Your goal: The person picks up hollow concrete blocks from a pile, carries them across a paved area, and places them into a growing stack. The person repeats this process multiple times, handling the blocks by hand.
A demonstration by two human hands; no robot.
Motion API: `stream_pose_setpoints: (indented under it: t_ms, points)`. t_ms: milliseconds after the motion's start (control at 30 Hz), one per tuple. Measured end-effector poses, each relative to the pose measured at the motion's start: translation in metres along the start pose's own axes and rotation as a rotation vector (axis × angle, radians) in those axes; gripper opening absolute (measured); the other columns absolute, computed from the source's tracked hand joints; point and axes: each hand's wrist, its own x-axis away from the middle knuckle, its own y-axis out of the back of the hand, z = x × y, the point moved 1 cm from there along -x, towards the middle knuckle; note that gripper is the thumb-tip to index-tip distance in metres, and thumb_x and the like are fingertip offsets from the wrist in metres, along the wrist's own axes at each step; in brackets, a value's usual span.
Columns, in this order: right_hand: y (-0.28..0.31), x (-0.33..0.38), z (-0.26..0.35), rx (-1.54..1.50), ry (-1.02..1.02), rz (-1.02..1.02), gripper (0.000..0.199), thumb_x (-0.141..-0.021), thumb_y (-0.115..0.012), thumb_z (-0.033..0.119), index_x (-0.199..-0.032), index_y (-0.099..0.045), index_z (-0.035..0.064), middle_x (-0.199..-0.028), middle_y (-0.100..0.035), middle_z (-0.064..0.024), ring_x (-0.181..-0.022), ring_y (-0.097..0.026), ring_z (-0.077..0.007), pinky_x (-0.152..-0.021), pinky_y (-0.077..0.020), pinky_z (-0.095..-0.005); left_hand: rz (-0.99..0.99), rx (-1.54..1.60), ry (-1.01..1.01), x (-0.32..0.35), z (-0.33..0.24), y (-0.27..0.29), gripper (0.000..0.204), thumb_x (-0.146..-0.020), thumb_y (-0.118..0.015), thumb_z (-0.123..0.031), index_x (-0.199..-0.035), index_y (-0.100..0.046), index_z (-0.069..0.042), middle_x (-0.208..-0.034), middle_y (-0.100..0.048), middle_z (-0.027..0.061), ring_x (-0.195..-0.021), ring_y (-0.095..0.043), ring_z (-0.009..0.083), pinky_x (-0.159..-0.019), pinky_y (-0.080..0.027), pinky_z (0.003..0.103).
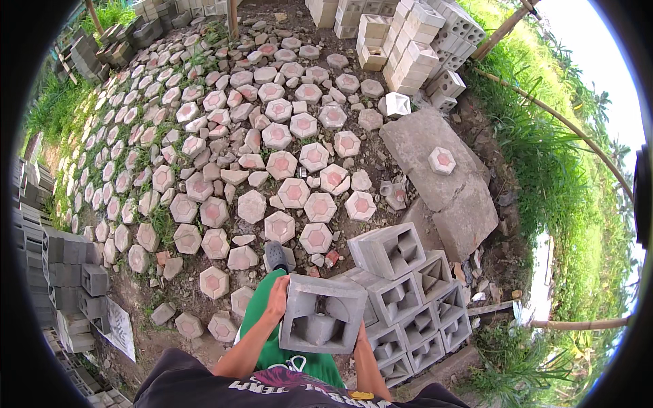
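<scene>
Close to my body I hold up a grey hollow concrete block (326, 287), its open cells facing up toward me. My left hand (277, 296) is closed on the block's left side. On the opposite side, my right hand (360, 336) grips the lower right edge, with most of its fingers hidden by the block. Just to the right rises a stack of similar concrete blocks (398, 299). One loose block (373, 253) lies tilted on top of that stack.
Hexagonal pavers (294, 193) with reddish centres and rubble cover the ground ahead. A cracked concrete slab (425, 139) bears one paver (442, 160). More block stacks stand far right (413, 64) and left (68, 255). Bamboo poles (581, 326) and grass edge the right.
</scene>
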Motion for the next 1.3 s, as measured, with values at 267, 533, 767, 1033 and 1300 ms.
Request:
stream_pose_setpoints:
  t_ms: [267,533,767,1033,1300]
  points:
    - [-0.159,-0.012,0.103,0.181,-0.003,-0.053,0.063,-0.086,-0.047,0.056,-0.127,-0.055,0.0087,-0.123,-0.059,-0.0126,-0.111,-0.055,-0.0312,-0.097,-0.0445,-0.0447,-0.156,0.111,0.046,-0.035,-0.163,0.064,0.062,-0.089,-0.056,-0.054,-0.102,-0.067,0.005,-0.091,-0.065,0.0058,-0.084,-0.054,0.0128,-0.079,-0.043,0.028]
    - [-0.282,-0.026,0.142,0.458,-0.031,0.266,0.075,-0.087,-0.043,0.068,-0.133,-0.05,0.0106,-0.129,-0.055,-0.0102,-0.115,-0.052,-0.0276,-0.096,-0.044,-0.0411,-0.251,0.294,-0.351,-0.005,-0.221,0.126,0.05,-0.099,-0.041,-0.044,-0.114,-0.058,0.0,-0.11,-0.059,0.0051,-0.1,-0.051,0.013,-0.09,-0.041,0.028]
    - [-0.359,-0.019,0.176,0.742,-0.053,0.391,0.09,-0.087,-0.029,0.076,-0.149,-0.027,0.0109,-0.15,-0.031,-0.0142,-0.135,-0.032,-0.0316,-0.11,-0.029,-0.0437,-0.252,0.545,-0.27,-0.008,-0.245,0.142,0.058,-0.099,-0.032,-0.053,-0.121,-0.053,-0.004,-0.113,-0.057,0.008,-0.102,-0.052,0.0161,-0.093,-0.042,0.031]
    - [-0.426,-0.061,0.213,0.711,0.136,0.565,0.087,-0.089,-0.029,0.073,-0.148,-0.029,0.0089,-0.148,-0.034,-0.0125,-0.133,-0.035,-0.0299,-0.11,-0.0287,-0.0412,-0.399,0.521,-0.369,-0.06,-0.326,0.149,0.057,-0.098,-0.036,-0.053,-0.116,-0.057,-0.003,-0.107,-0.058,0.0055,-0.095,-0.052,0.0149,-0.088,-0.042,0.03]
    - [-0.489,-0.139,0.288,0.654,0.024,0.553,0.087,-0.087,-0.035,0.074,-0.148,-0.03,0.0114,-0.148,-0.035,-0.0127,-0.132,-0.037,-0.0295,-0.108,-0.0308,-0.0402,-0.345,0.581,-0.321,-0.138,-0.407,0.154,0.059,-0.097,-0.037,-0.055,-0.122,-0.053,-0.004,-0.117,-0.056,0.0073,-0.102,-0.053,0.0168,-0.09,-0.043,0.032]
